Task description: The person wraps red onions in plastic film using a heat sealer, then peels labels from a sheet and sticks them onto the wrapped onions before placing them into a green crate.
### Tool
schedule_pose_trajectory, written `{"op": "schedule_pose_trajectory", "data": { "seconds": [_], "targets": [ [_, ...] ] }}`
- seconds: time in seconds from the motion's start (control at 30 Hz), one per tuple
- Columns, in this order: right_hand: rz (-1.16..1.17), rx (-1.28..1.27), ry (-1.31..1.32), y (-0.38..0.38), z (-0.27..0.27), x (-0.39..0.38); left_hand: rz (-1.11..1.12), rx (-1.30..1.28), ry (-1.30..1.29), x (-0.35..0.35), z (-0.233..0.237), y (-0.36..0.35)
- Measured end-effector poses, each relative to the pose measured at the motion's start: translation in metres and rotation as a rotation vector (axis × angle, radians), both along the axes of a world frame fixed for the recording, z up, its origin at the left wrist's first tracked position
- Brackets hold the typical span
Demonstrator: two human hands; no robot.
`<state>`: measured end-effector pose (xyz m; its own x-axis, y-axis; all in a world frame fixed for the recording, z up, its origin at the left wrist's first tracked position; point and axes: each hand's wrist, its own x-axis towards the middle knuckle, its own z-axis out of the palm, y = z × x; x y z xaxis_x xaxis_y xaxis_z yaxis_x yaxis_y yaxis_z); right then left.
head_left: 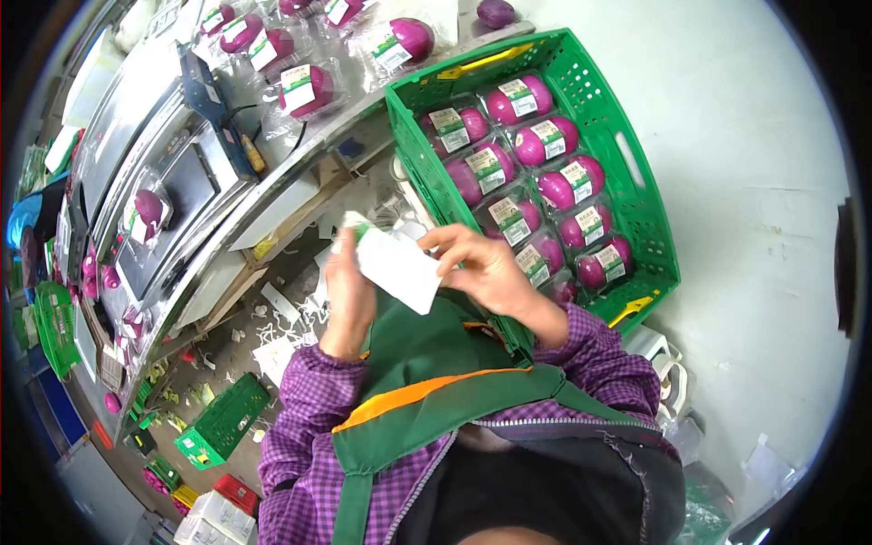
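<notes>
White paper slip (pixel 400 269), mid-scene above the green apron (pixel 422 345), left hand (pixel 349 295) gripping its left edge, right hand (pixel 486 271) pinching its right edge, green crate (pixel 656 238) of packaged purple produce (pixel 550 139) at far right.

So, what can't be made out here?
All in the head view:
White paper in the left hand and right hand: it hides its own far side.
Labels on the purple packs: print too small to read.
Green crate: the packs hide most of its floor.
Blue shape, far left: too small to identify.
</notes>
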<state>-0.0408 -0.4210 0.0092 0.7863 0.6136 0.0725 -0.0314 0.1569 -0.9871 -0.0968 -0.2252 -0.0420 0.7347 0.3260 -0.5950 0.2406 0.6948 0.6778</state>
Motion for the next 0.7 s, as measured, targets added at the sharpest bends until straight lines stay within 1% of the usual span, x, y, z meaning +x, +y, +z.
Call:
{"op": "schedule_pose_trajectory", "data": {
  "seconds": [0.07,0.1,0.13,0.2,0.27,0.33,0.37,0.4,0.43,0.47,0.5,0.53,0.57,0.6,0.63,0.67,0.7],
  "targets": [
    [-0.055,0.230,0.228,-0.020,0.000,0.009,0.152,0.056,-0.003,-0.003,-0.007,0.025],
    [-0.085,0.318,0.226,-0.033,-0.002,0.014,0.142,-0.007,0.007,-0.009,-0.004,0.035],
    [-0.120,0.408,0.223,-0.047,-0.004,0.017,0.053,-0.037,0.017,-0.015,0.004,0.042],
    [-0.227,0.501,0.300,-0.075,0.012,0.027,-0.021,-0.089,0.087,-0.023,0.008,0.046],
    [-0.498,0.456,0.238,-0.112,0.031,0.036,-0.142,-0.135,0.137,-0.034,0.010,0.043],
    [-0.800,0.470,0.199,-0.149,0.051,0.039,-0.262,-0.192,0.120,-0.042,0.024,0.025],
    [-0.848,0.459,0.188,-0.171,0.055,0.040,-0.357,0.048,0.186,-0.043,0.055,0.000],
    [-0.865,0.395,0.127,-0.192,0.059,0.038,-0.497,-0.127,0.215,-0.048,0.047,0.003],
    [-0.873,0.330,0.067,-0.208,0.062,0.034,-0.574,-0.241,0.239,-0.054,0.040,-0.002],
    [-0.902,0.323,0.056,-0.216,0.061,0.029,-0.645,-0.354,0.263,-0.058,0.035,-0.006],
    [-0.968,0.127,-0.042,-0.220,0.056,0.024,-0.749,-0.331,0.309,-0.062,0.036,-0.011],
    [-1.026,-0.072,-0.133,-0.225,0.049,0.017,-0.792,-0.265,0.318,-0.061,0.048,-0.022],
    [-1.004,-0.300,-0.101,-0.232,0.041,0.006,-0.833,-0.329,0.332,-0.059,0.045,-0.023],
    [-0.881,-0.429,-0.078,-0.234,0.034,-0.005,-0.869,-0.392,0.350,-0.059,0.041,-0.023],
    [-0.759,-0.471,0.030,-0.241,0.011,-0.015,-0.883,-0.392,0.362,-0.059,0.043,-0.027],
    [-0.643,-0.633,0.136,-0.244,-0.008,-0.025,-0.912,-0.394,0.330,-0.056,0.047,-0.031],
    [-0.501,-0.574,0.201,-0.244,-0.028,-0.037,-0.938,-0.396,0.294,-0.054,0.049,-0.036]
  ]
}}
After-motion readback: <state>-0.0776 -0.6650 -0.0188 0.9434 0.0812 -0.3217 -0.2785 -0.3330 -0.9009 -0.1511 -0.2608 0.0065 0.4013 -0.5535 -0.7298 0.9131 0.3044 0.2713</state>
